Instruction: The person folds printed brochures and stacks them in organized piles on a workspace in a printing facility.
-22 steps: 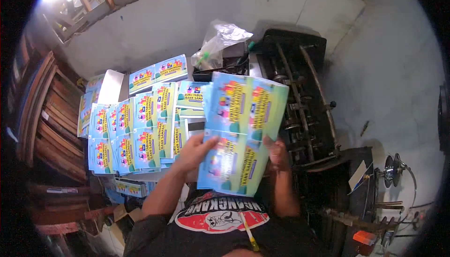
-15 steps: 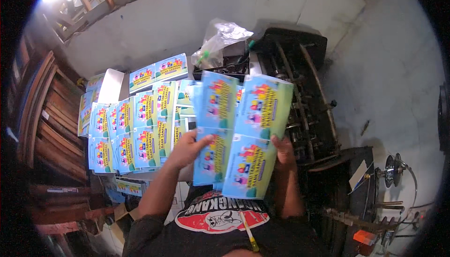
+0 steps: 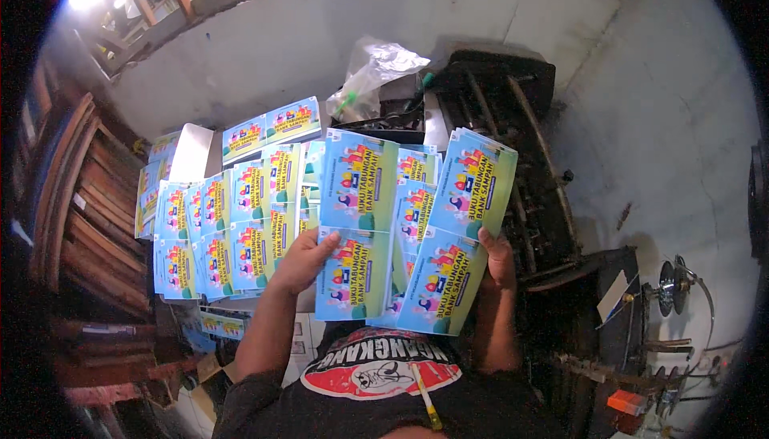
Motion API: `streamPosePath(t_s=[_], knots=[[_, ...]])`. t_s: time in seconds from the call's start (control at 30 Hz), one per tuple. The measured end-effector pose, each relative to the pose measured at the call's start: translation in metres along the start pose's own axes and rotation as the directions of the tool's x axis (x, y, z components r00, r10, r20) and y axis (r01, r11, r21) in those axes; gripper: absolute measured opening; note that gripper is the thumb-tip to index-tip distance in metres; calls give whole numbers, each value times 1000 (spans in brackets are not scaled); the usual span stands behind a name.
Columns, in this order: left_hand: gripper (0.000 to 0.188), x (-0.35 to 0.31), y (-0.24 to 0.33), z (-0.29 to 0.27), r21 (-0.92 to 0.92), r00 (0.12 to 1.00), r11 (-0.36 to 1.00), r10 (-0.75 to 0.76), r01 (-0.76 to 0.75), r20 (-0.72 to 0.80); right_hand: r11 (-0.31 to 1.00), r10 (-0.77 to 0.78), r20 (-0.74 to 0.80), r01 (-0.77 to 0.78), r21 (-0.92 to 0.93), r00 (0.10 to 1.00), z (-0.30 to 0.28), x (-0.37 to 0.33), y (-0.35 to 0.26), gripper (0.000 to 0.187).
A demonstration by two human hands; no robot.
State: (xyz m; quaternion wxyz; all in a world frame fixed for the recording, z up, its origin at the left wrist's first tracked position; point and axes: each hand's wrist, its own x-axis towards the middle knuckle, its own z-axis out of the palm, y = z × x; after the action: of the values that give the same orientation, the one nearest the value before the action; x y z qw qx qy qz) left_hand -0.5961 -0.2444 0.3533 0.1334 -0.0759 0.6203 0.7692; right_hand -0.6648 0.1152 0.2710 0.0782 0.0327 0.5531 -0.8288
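My left hand (image 3: 301, 263) grips the left edge of a bundle of printed cover sheets (image 3: 354, 215), thumb on top. Each sheet carries two blue-green panels with cartoon figures and yellow lettering. My right hand (image 3: 498, 259) grips the right edge of a second bundle of cover sheets (image 3: 450, 275), which looks several sheets thick and tilts to the right. More cover sheets (image 3: 414, 199) show in the gap between the two bundles; whether a hand holds them I cannot tell. To the left, overlapping stacks of the same sheets (image 3: 249, 191) lie in a row on the table.
Behind the row lies another stack of sheets (image 3: 290, 122) beside a white board (image 3: 192, 153). A clear plastic bag (image 3: 364, 74) sits on a dark box (image 3: 400, 122). A dark machine (image 3: 513, 167) stands to the right, a wooden rack (image 3: 100, 223) to the left.
The two bundles have moved apart, exposing more sheets between them. The left bundle now lies flatter and shows its face more fully; the right one has shifted slightly right.
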Motion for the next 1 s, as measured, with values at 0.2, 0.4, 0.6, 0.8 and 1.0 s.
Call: streamPosePath(t_s=[0.2, 0.4, 0.6, 0.8, 1.0], knots=[[51, -13, 6, 10, 25, 985, 994, -103, 107, -141, 995, 44, 115, -34, -91, 992, 26, -11, -38, 36], [49, -29, 63, 41, 834, 980, 549, 188, -52, -63, 987, 135, 27, -132, -94, 990, 20, -14, -25, 36], [45, -18, 55, 37, 930, 977, 367, 201, -13, -65, 990, 128, 49, -125, -69, 991, 30, -10, -21, 37], [40, -31, 119, -19, 837, 819, 489, 357, 246, -450, 979, 199, -5, -198, 49, 980, 29, -18, -23, 39], [36, -11, 61, -29, 847, 934, 527, 329, -61, -138, 998, 58, 43, -56, -37, 997, 13, -6, -3, 40]])
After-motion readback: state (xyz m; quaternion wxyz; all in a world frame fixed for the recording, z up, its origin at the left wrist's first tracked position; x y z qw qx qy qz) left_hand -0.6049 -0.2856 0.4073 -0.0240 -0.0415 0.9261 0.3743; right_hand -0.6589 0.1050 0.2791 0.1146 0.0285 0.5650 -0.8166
